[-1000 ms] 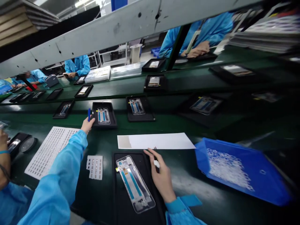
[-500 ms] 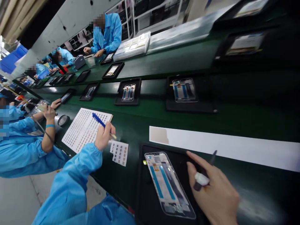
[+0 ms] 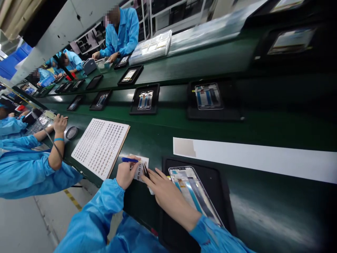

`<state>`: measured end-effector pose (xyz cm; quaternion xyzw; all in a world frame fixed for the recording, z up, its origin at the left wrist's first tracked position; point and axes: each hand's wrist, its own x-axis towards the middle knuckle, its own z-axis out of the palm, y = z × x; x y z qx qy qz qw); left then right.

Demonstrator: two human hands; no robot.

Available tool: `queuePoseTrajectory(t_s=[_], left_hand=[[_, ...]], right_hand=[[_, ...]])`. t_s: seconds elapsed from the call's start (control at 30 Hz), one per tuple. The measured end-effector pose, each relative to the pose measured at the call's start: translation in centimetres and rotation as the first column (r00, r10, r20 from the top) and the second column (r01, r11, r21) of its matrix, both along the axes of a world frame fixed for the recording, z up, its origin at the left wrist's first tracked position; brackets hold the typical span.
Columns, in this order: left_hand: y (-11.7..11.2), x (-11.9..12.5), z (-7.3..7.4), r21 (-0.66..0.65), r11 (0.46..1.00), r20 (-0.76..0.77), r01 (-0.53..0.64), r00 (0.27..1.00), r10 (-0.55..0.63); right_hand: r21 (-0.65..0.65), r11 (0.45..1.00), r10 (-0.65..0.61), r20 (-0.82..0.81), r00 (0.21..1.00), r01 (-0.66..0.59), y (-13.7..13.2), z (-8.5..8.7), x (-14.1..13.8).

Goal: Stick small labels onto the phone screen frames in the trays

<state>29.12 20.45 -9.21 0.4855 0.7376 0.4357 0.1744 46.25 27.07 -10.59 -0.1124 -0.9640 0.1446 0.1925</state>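
Observation:
My left hand (image 3: pixel 126 174) is closed around a blue pen-like tool (image 3: pixel 129 160), its pale end pointing right over a small sheet of dark stickers (image 3: pixel 144 161). Black tweezers (image 3: pixel 145 171) are in my right hand (image 3: pixel 170 193), their tips down at the same sheet, close to the pen-like tool. Both hands partly cover this sheet. Beneath my right wrist lies a phone frame (image 3: pixel 190 182) with blue strips, in a black tray (image 3: pixel 218 186); the hand and forearm hide part of it.
A large white sticker sheet (image 3: pixel 101 147) lies left of my hands. Beyond the tray runs a long white strip (image 3: pixel 237 151). Black trays with phone frames, one a nearby tray (image 3: pixel 144 100), line the green bench (image 3: pixel 158 131). A co-worker's arm (image 3: pixel 56 158) is at the left.
My right hand has swung left with the tweezers, from the tray's right side to the small sheet. My left hand has moved down and right, turning the blue tool nearly level.

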Motion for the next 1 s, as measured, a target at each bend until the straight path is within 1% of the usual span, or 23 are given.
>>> queuePoseTrajectory(t_s=[0.1,0.17,0.23,0.27,0.3,0.33,0.37,0.4,0.47,0.5,0.53,0.57,0.6,0.7,0.8,0.83,0.87,0.9,1.0], left_hand=[[0.2,0.0,-0.2,-0.006,1.000,0.022,-0.001,1.000,0.001],[0.4,0.0,-0.2,0.026,0.999,0.095,-0.031,0.995,0.029],[0.5,0.3,0.3,0.089,0.990,0.269,-0.105,0.960,0.078],[0.5,0.5,0.8,0.115,0.982,0.369,-0.148,0.925,0.096],[0.5,0.8,1.4,0.131,0.974,0.457,-0.184,0.883,0.105],[0.6,1.2,2.1,0.138,0.969,0.521,-0.205,0.847,0.105],[0.6,1.7,2.9,0.139,0.968,0.554,-0.208,0.827,0.099],[0.6,2.4,3.6,0.140,0.970,0.575,-0.201,0.814,0.086],[0.8,3.9,4.7,0.155,0.973,0.599,-0.173,0.800,0.047],[0.9,4.7,5.2,0.168,0.973,0.606,-0.155,0.795,0.022],[1.0,5.5,5.5,0.184,0.973,0.610,-0.138,0.792,-0.003],[1.2,6.2,5.7,0.201,0.972,0.612,-0.125,0.790,-0.025],[1.3,6.9,5.8,0.216,0.970,0.611,-0.115,0.790,-0.043],[1.8,8.1,5.9,0.235,0.969,0.590,-0.077,0.803,-0.080],[2.0,8.3,6.1,0.223,0.974,0.568,0.027,0.808,-0.152],[2.0,8.2,6.2,0.218,0.974,0.563,0.069,0.806,-0.183],[2.0,8.1,6.3,0.213,0.971,0.552,0.109,0.807,-0.211],[1.9,7.9,6.3,0.208,0.968,0.531,0.141,0.815,-0.233],[1.8,7.8,6.4,0.210,0.959,0.389,0.189,0.884,-0.259]], right_hand=[[-0.020,1.000,-0.002,-0.007,1.000,0.002,-0.1,-0.5,0.0],[-0.044,0.999,-0.013,-0.015,1.000,0.013,-0.2,-0.7,0.1],[-0.095,0.995,-0.017,-0.027,0.999,0.014,-0.2,-0.7,0.1],[-0.143,0.990,-0.023,-0.047,0.999,0.016,-0.2,-0.5,0.2],[-0.216,0.976,-0.047,-0.078,0.996,0.029,-0.2,-0.2,0.3],[-0.320,0.946,-0.094,-0.115,0.989,0.053,-0.1,0.3,0.5],[-0.447,0.891,-0.164,-0.150,0.975,0.081,0.1,1.0,0.8],[-0.578,0.809,-0.257,-0.181,0.949,0.109,0.2,1.7,1.2],[-0.790,0.601,-0.439,-0.202,0.876,0.120,0.5,3.4,2.2],[-0.858,0.505,-0.503,-0.202,0.840,0.096,0.6,4.2,2.6],[-0.901,0.429,-0.548,-0.204,0.811,0.063,0.6,4.9,3.1],[-0.928,0.372,-0.581,-0.206,0.787,0.032,0.6,5.5,3.4],[-0.944,0.329,-0.608,-0.206,0.767,0.007,0.6,5.8,3.7],[-0.972,0.232,-0.679,-0.181,0.712,-0.026,0.4,6.1,4.3],[-0.993,0.097,-0.723,-0.115,0.681,-0.064,0.4,6.0,4.9],[-0.995,0.063,-0.731,-0.099,0.675,-0.078,0.4,6.0,5.1],[-0.995,0.041,-0.737,-0.091,0.669,-0.090,0.5,6.0,5.3],[-0.994,0.032,-0.740,-0.092,0.666,-0.102,0.5,6.1,5.4],[-0.988,0.034,-0.745,-0.124,0.655,-0.149,0.5,6.3,5.8]])
